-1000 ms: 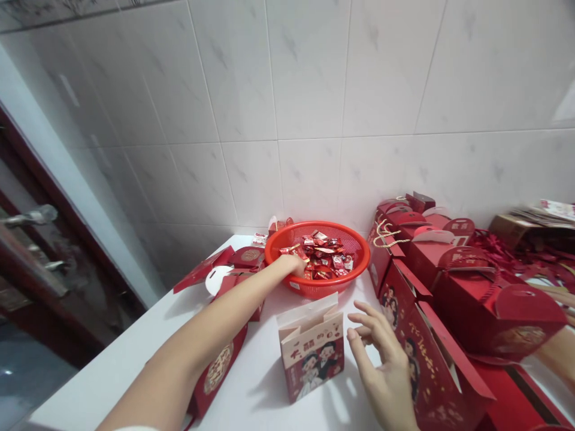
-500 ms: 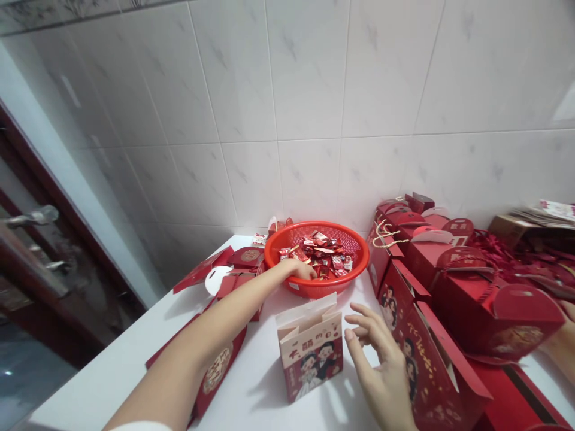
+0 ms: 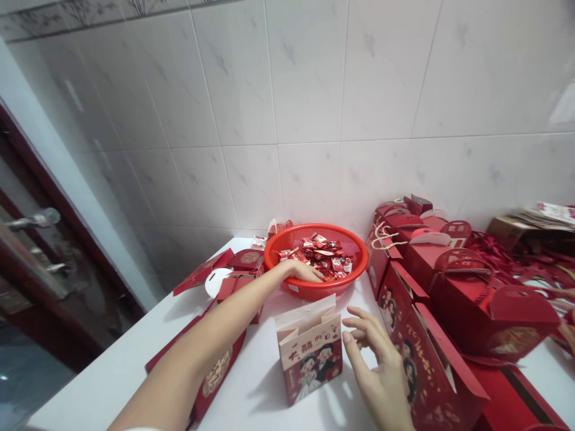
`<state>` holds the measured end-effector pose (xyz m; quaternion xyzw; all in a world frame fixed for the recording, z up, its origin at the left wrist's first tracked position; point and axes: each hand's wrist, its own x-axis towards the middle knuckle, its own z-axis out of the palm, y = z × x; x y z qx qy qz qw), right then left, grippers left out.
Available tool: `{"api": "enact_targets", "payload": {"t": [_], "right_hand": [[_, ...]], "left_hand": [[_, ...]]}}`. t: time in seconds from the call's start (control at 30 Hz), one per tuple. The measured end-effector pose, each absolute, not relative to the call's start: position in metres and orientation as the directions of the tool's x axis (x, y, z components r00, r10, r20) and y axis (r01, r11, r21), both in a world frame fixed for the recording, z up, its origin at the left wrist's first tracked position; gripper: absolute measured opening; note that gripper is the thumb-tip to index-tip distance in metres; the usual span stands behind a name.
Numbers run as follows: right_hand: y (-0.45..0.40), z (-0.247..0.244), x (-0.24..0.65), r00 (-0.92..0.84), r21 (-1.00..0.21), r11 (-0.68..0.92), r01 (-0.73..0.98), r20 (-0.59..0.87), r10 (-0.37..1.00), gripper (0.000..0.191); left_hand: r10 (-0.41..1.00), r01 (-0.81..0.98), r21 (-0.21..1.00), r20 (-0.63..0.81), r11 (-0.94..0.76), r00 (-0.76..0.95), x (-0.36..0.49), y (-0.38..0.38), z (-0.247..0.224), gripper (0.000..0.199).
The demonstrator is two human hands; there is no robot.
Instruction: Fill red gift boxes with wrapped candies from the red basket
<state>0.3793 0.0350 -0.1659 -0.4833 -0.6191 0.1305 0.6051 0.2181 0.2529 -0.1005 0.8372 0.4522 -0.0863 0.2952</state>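
My left hand point(image 3: 305, 271) reaches over the near rim of a red plastic basket point(image 3: 314, 291). Its fingertips are down among red wrapped candies point(image 3: 326, 251), and whether they grip one is hidden. On the white table in front of the basket stands a small paper box point(image 3: 312, 365) with a printed couple, its top flaps up and open. My right hand point(image 3: 371, 347) is just right of that box, fingers apart and curved, with nothing in it.
Red gift boxes point(image 3: 498, 311) with handles crowd the right side of the white table point(image 3: 265, 383). Flat and folded red boxes point(image 3: 220, 365) lie at the left. Part of another person's hand point(image 3: 568, 335) shows at the right edge. A tiled wall stands behind.
My left hand has moved slightly right and its fingers reach farther into the candies. My right hand stays about where it was. The other person's hand at the right edge has shifted.
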Motion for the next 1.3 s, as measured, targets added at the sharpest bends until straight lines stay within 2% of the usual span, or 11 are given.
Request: {"api": "enact_targets", "payload": {"t": [0.13,0.37,0.53,0.67,0.77,1.0,1.1,1.2,1.3], "right_hand": [[0.036,-0.165,0.379,0.201,-0.751,0.494,0.437,0.617,0.761,0.019],[0.034,-0.164,0.379,0.208,-0.75,0.504,0.429,0.625,0.752,0.017],[0.035,-0.165,0.379,0.214,-0.74,0.51,0.438,0.638,0.74,0.015],[0.034,-0.165,0.379,0.207,-0.738,0.512,0.44,0.638,0.741,0.014],[0.034,-0.164,0.378,0.206,-0.734,0.519,0.437,0.644,0.737,0.014],[0.036,-0.167,0.379,0.212,-0.717,0.542,0.439,0.668,0.713,0.013],[0.033,-0.165,0.379,0.183,-0.688,0.568,0.452,0.695,0.695,0.027],[0.029,-0.163,0.38,0.056,-0.586,0.637,0.501,0.756,0.652,0.044],[0.026,-0.161,0.379,-0.107,-0.475,0.692,0.544,0.778,0.619,0.047]], "left_hand": [[0.664,0.808,0.463,-0.478,-0.365,0.574,0.219,0.25,-0.097,0.038],[0.667,0.75,0.572,-0.42,-0.332,0.615,0.219,0.248,-0.097,0.015],[0.692,0.638,0.728,-0.326,-0.252,0.644,0.218,0.246,-0.096,0.039],[0.726,0.441,0.886,-0.208,-0.144,0.656,0.216,0.242,-0.09,0.057],[0.743,0.293,0.955,-0.168,-0.039,0.648,0.213,0.24,-0.086,0.063],[0.763,0.165,0.974,-0.222,0.153,0.607,0.205,0.236,-0.078,0.044],[0.749,0.123,0.964,-0.262,0.237,0.608,0.207,0.227,-0.07,0.041],[0.723,0.107,0.948,-0.299,0.3,0.623,0.209,0.216,-0.059,0.044],[0.691,0.129,0.952,-0.29,0.276,0.662,0.209,0.205,-0.049,0.044]]}}
